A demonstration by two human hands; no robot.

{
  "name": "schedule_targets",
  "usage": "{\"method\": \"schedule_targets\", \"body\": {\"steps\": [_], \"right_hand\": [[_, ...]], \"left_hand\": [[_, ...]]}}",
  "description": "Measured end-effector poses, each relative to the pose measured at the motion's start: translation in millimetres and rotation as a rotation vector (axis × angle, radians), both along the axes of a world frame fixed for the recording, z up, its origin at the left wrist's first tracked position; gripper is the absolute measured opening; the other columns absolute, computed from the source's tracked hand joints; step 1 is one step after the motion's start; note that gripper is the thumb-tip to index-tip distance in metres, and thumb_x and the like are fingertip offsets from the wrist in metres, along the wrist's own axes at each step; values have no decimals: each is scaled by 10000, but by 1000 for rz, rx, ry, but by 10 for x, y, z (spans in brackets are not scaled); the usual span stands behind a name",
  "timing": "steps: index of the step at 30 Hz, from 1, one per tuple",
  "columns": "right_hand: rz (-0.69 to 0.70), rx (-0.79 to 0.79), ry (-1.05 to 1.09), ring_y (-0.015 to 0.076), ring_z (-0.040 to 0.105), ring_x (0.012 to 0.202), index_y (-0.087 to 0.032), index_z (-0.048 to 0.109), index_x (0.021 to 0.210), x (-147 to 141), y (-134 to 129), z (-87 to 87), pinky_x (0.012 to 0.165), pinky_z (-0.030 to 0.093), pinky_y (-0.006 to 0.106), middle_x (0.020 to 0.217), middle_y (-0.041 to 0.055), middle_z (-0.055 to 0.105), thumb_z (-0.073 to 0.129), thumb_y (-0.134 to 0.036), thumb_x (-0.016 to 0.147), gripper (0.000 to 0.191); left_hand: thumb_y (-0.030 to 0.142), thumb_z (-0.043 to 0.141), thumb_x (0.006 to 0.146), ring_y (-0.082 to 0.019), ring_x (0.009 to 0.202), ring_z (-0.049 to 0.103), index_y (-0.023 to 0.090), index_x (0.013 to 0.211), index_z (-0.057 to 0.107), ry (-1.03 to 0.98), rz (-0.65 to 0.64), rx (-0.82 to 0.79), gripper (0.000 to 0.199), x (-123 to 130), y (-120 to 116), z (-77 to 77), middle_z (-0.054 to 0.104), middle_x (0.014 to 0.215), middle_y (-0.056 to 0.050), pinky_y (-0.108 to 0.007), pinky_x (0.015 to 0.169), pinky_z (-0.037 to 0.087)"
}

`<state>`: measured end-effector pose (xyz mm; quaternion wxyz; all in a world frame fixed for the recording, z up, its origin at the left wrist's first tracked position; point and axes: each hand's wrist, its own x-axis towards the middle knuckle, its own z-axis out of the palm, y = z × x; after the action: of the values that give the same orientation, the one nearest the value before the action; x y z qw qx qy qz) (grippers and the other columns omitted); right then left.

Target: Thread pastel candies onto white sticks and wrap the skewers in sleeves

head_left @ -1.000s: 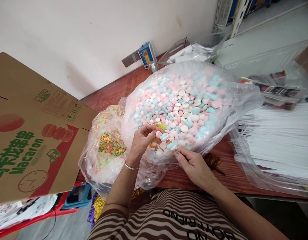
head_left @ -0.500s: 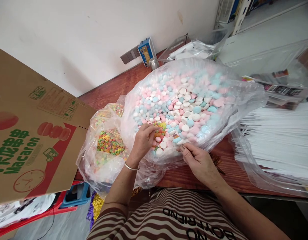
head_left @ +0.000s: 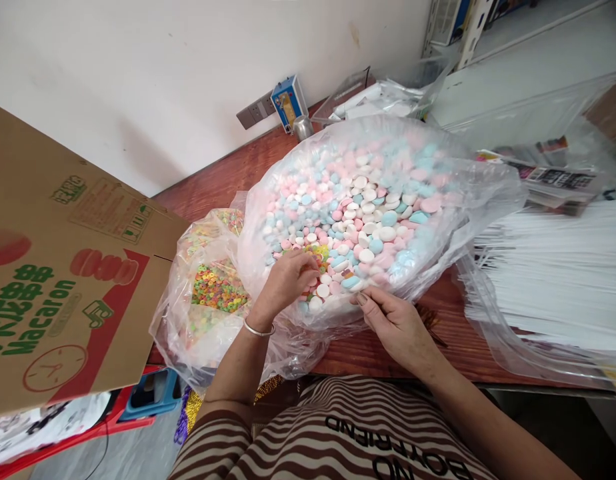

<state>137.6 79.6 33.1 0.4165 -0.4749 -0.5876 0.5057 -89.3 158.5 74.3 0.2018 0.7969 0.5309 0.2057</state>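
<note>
A large clear plastic bag [head_left: 468,180] lies open on the table, filled with pink, white and pale blue button-shaped candies [head_left: 373,227]. Over its near left part is my left hand [head_left: 288,275], fingers curled beside a small pile of yellow, green and orange ring-shaped pieces [head_left: 318,253]. Whatever those fingers hold is hidden. At the bag's near edge my right hand [head_left: 395,327] pinches thumb and forefinger together; what is between them is too small to tell. A small striped piece [head_left: 347,273] lies just beyond its fingertips.
To the left stands a second clear bag [head_left: 173,333] of small coloured rings [head_left: 218,288], beside a cardboard box [head_left: 103,267]. White sticks [head_left: 548,273] are heaped on the right. Behind are a metal cup [head_left: 303,128], a blue device [head_left: 288,103] and a clear bin [head_left: 343,107].
My left hand has turned and its fingers have curled in lower over the ring-shaped pieces. My right hand keeps its pinch at the bag's edge. The whole view has shifted slightly.
</note>
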Motion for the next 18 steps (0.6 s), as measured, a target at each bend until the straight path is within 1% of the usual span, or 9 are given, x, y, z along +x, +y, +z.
{"method": "schedule_targets", "body": {"steps": [2, 3, 4, 6, 8, 10, 12, 15, 18], "right_hand": [[3, 6, 14, 142, 435, 588, -218, 539, 737, 0, 3, -6, 583, 358, 276, 619, -39, 453, 460, -431, 1011, 356], [4, 9, 20, 141, 436, 587, -217, 541, 740, -5, 6, -10, 583, 358, 275, 619, -39, 454, 461, -428, 1011, 352], [5, 12, 22, 140, 436, 586, -217, 541, 738, -11, 9, -16, 582, 358, 274, 618, -40, 453, 463, -424, 1010, 351], [6, 18, 22, 138, 433, 584, -218, 532, 727, -23, 13, -27, 582, 356, 272, 614, -41, 449, 464, -417, 1011, 353], [7, 21, 20, 136, 432, 584, -218, 523, 720, -30, 13, -36, 582, 355, 269, 614, -42, 447, 467, -410, 1011, 353], [9, 23, 19, 134, 430, 583, -218, 517, 717, -28, 10, -39, 580, 355, 266, 614, -42, 445, 469, -405, 1010, 351], [8, 29, 21, 134, 429, 584, -218, 517, 715, -20, 6, -36, 578, 356, 264, 616, -42, 443, 472, -401, 1007, 348], [6, 38, 22, 135, 428, 584, -216, 525, 718, -10, 7, -27, 575, 356, 263, 617, -40, 443, 471, -401, 1004, 345], [16, 31, 15, 137, 439, 582, -214, 541, 734, -12, 11, -24, 578, 361, 265, 614, -39, 454, 466, -396, 1003, 333]], "left_hand": [[197, 636, 885, -191, 806, 666, 207, 868, 701, -130, 119, -32, 67, -76, 30, 38, 725, 871, -35, -323, 748, 525], [206, 631, 887, -189, 809, 679, 204, 917, 704, -167, 160, -49, 79, -106, 53, 56, 734, 882, -33, -314, 740, 531], [207, 633, 884, -190, 818, 690, 202, 963, 707, -172, 176, -72, 108, -126, 79, 72, 742, 892, -32, -310, 740, 534], [191, 642, 876, -195, 825, 700, 203, 1008, 724, -88, 137, -121, 156, -130, 130, 92, 755, 894, -29, -311, 750, 532], [160, 644, 874, -207, 847, 693, 209, 979, 753, 67, 60, -130, 159, -95, 170, 88, 761, 887, -34, -324, 781, 521], [129, 643, 876, -230, 902, 675, 212, 935, 777, 217, 11, -69, 168, -51, 193, 63, 758, 903, -53, -344, 819, 506], [127, 653, 880, -250, 936, 650, 204, 891, 785, 330, 2, 10, 153, -27, 203, 28, 739, 902, -77, -360, 834, 494], [177, 684, 886, -247, 905, 622, 196, 848, 767, 406, -6, 89, 93, -42, 200, -12, 698, 890, -87, -362, 805, 481], [163, 700, 862, -236, 919, 606, 199, 841, 727, 399, -65, 147, 49, -73, 180, -20, 699, 933, -75, -358, 831, 472]]}}
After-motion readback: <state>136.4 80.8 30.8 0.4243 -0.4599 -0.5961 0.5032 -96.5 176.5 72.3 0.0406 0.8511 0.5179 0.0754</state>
